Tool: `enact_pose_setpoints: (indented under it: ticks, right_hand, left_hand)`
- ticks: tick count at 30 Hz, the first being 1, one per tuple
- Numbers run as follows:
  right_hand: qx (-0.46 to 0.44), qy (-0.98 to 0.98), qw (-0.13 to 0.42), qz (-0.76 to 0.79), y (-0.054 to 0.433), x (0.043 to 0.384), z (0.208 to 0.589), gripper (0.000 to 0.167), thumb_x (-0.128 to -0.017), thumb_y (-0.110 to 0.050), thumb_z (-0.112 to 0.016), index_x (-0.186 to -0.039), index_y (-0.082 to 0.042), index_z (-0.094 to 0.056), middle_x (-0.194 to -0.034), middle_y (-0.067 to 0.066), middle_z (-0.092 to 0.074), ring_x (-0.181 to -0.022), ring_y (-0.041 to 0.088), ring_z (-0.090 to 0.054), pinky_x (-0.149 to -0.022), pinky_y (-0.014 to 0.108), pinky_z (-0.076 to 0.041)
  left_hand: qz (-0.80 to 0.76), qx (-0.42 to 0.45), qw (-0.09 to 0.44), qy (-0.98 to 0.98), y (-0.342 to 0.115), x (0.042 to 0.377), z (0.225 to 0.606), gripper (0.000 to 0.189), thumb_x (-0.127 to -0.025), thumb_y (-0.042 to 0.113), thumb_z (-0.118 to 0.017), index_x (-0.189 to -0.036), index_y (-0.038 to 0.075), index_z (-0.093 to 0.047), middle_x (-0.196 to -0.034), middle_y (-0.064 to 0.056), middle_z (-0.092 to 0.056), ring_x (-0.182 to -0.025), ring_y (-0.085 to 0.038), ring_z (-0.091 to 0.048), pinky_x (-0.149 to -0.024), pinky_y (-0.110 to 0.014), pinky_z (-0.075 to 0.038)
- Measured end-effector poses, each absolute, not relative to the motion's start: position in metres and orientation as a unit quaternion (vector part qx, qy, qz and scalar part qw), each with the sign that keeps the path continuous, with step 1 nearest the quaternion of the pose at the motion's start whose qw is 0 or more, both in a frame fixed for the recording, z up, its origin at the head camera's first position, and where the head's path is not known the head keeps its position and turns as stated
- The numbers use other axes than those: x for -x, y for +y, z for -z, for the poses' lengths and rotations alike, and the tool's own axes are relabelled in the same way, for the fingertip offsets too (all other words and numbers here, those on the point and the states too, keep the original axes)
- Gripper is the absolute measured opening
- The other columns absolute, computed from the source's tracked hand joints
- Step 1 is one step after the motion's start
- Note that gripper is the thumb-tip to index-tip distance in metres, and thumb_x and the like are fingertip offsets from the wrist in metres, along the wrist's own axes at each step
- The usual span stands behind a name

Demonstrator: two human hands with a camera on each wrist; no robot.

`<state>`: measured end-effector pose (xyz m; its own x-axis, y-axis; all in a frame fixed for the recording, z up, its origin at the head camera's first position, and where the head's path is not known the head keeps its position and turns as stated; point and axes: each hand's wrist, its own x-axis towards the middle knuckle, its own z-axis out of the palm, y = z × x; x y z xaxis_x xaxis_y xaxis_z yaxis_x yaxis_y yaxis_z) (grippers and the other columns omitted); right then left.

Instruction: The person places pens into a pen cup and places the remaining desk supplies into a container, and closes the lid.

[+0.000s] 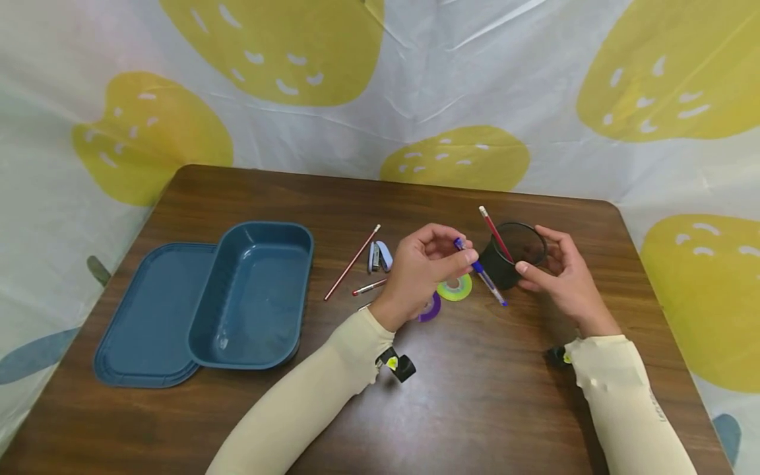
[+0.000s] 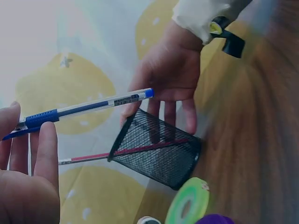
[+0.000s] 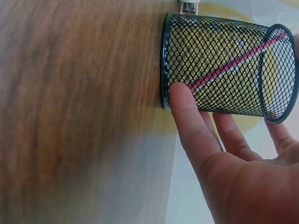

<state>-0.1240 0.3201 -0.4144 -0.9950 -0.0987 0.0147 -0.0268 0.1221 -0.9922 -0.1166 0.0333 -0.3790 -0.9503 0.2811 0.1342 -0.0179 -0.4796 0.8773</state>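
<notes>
My left hand (image 1: 418, 267) pinches a clear ballpoint pen with a blue grip (image 1: 489, 285) between thumb and fingers. In the left wrist view the pen (image 2: 93, 108) slants across, its blue end above the cup's side. A black mesh pen cup (image 3: 219, 56) stands on the table, and my right hand (image 1: 561, 277) holds it with thumb and fingers around its side near the rim. Inside the cup leans a red pencil (image 1: 496, 232), its white eraser end sticking out over the rim. The green tape roll (image 1: 456, 291) lies just left of the cup, close below the left hand.
A purple tape roll (image 1: 436, 308), a stapler (image 1: 380, 256), a red pencil (image 1: 353, 262) and a shorter red-ended stick (image 1: 369, 287) lie left of or beside the left hand. Further left are a blue box (image 1: 204, 316) and its flat lid (image 1: 145, 316). A patterned curtain (image 1: 427, 72) hangs behind the table.
</notes>
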Motion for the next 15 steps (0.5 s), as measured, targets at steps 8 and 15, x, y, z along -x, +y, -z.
enact_pose_setpoints:
  ticks: [8, 15]
  right_hand:
    - [0.045, 0.744, 0.028, 0.667, 0.320, 0.124, 0.414, 0.076, -0.096, 0.002, -0.074, -0.160, -0.014, -0.036, -0.133, 0.011, -0.053, -0.106, 0.009, -0.067, -0.074, 0.032, -0.065]
    - [0.047, 0.747, 0.032, 0.662, 0.320, 0.126, 0.416, 0.075, -0.096, 0.002, -0.074, -0.159, -0.015, -0.037, -0.132, 0.012, -0.052, -0.103, 0.009, -0.068, -0.074, 0.033, -0.065]
  left_hand:
    - [-0.886, -0.089, 0.063, 0.451, 0.046, 0.136, 0.369, 0.021, -0.092, -0.010, -0.074, -0.109, 0.001, -0.066, -0.102, -0.006, -0.073, -0.087, -0.012, -0.077, -0.077, -0.030, -0.064]
    - [-0.906, -0.071, 0.041, 0.415, 0.055, 0.149, 0.364, 0.024, -0.092, -0.014, -0.072, -0.102, 0.009, -0.068, -0.097, -0.002, -0.074, -0.086, -0.010, -0.076, -0.075, -0.027, -0.064]
